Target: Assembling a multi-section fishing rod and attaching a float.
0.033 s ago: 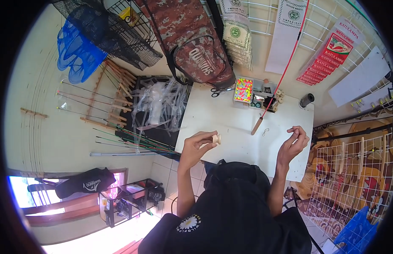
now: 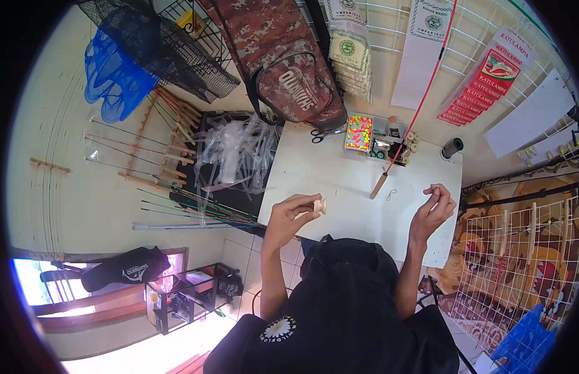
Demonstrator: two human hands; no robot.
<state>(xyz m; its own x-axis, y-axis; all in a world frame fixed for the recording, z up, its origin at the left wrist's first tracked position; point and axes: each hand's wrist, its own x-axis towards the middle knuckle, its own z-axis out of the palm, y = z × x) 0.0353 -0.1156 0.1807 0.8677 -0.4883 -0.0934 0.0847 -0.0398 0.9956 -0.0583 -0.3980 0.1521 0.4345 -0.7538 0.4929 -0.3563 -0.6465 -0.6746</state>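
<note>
My left hand (image 2: pixel 286 222) is raised over the near left edge of the white table (image 2: pixel 314 168). Its thumb and fingers grip a small pale spool (image 2: pixel 320 206) by the rim. My right hand (image 2: pixel 433 214) is held up over the table's right side, its fingers curled and the fingertips close together. Whatever may be pinched there is too fine to make out. Between the two hands lies a thin red fishing rod (image 2: pixel 409 140) with a wooden handle (image 2: pixel 378 186). Beside that handle is a small loop of thin cord (image 2: pixel 391 194).
A tray of small tackle (image 2: pixel 382 148) and a box of bright multicoloured pieces (image 2: pixel 359 132) stand at the table's back. Scissors (image 2: pixel 317 135) lie to their left, a dark cylinder (image 2: pixel 452 147) to the right. Rods (image 2: pixel 196 209) and clear plastic bags (image 2: pixel 230 156) crowd the left side.
</note>
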